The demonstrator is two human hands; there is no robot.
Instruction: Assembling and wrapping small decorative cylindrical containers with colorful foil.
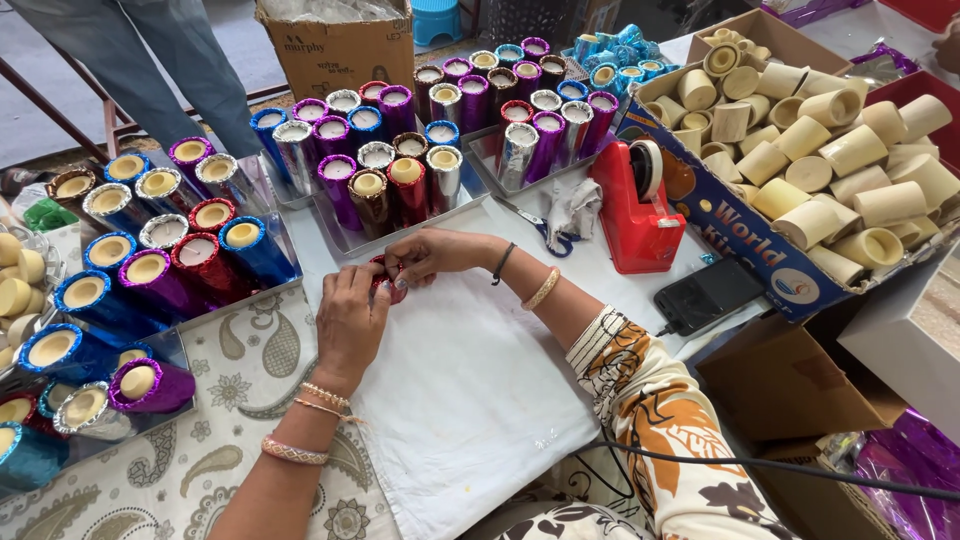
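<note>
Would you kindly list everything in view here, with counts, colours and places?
foil-wrapped cylinders: dozens; red, blue, purple, silver; upright on trays, top and left.
bare cylinders: many, cream, in open box at right.
tape dispenser: one, red, right of centre.
scissors: one, by the dispenser.
phone: one, black, right.
white cloth: one, centre.
cardboard box: one, brown, top.
red foil piece: one, between both hands.
left hand: on the piece.
right hand: fingers pinching it.

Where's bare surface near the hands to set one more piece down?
The white sheet is bare below both hands, between the left forearm and the right sleeve. A smaller strip lies between the scissors and the phone. The foil tubes on the left and the trays behind are packed.
</note>
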